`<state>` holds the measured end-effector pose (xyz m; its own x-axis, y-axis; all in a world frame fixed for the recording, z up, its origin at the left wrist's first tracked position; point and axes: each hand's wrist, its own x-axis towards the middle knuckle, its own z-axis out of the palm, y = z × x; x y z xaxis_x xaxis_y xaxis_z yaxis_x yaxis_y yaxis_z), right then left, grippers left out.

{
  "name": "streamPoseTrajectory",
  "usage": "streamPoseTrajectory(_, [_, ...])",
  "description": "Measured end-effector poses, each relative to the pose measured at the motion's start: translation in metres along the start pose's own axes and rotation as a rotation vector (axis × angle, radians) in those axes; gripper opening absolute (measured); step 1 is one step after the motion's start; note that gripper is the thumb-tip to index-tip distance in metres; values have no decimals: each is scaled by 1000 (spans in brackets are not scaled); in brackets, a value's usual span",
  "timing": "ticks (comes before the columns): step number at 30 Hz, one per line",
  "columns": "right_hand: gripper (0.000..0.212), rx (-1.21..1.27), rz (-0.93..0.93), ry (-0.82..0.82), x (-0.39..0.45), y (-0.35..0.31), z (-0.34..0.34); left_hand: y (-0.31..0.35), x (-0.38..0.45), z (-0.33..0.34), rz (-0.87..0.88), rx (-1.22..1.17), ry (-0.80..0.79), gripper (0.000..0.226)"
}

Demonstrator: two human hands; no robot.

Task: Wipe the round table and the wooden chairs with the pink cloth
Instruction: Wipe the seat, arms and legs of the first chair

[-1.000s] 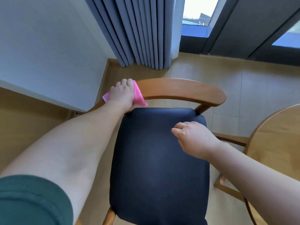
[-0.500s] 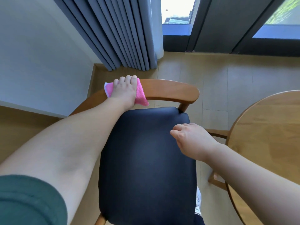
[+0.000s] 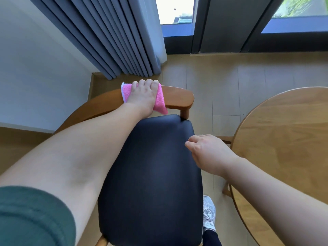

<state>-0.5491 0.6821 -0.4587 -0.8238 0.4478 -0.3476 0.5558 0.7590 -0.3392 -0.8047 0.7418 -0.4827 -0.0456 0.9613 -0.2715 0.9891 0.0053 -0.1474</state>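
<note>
Beside the grey curtain (image 3: 113, 36), a person leans over a wooden chair (image 3: 179, 97) with a curved backrest and a black padded seat (image 3: 152, 174). No brand, label or lettering can be read on anything here. Their left hand (image 3: 142, 98) lies on top of the backrest with its fingers curled over the far edge, clamping the pink cloth (image 3: 159, 100) down onto the wood; the cloth wraps the rail and a corner hangs toward the seat. Their right hand (image 3: 209, 153) hovers above the seat's right edge, fingers loosely curled and holding nothing. The round table (image 3: 284, 135), light wood with visible grain, stands just right of the chair. Pale wood planks cover the floor (image 3: 221, 77), a dark-framed glass door (image 3: 221, 25) lets in daylight, and a white wall (image 3: 35, 68) runs along the left. A grey sneaker (image 3: 209, 213) shows below the seat.
</note>
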Motion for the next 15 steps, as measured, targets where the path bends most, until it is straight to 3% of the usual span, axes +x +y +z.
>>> streamPoseTrajectory(10, [22,4,23,21,-28,18,0,65,12,-21,144,-7,9,77])
streamPoseTrajectory(15, [27,-23,43,23,-44,29,-1,102,18,-29,229,13,52,49])
